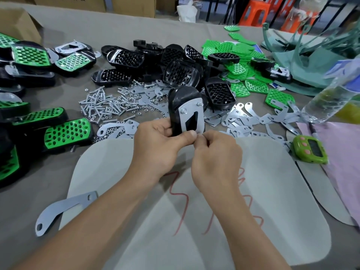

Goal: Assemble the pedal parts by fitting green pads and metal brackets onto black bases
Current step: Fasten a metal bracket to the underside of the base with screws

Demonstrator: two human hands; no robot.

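Observation:
My left hand grips a black pedal base held upright, its underside facing me. A grey metal bracket plate lies on that underside, with two bolts sticking up near its top. My right hand pinches something small at the plate's lower edge; what it pinches is hidden by the fingers. Loose black bases are heaped behind. Green pads lie at the back right. Flat metal brackets are spread to the right.
Finished green-and-black pedals are stacked along the left. Bolts and nuts are scattered ahead left. A long curved bracket lies near left. A green timer, a plastic bottle and a pink cloth sit right. A grey mat lies under my hands.

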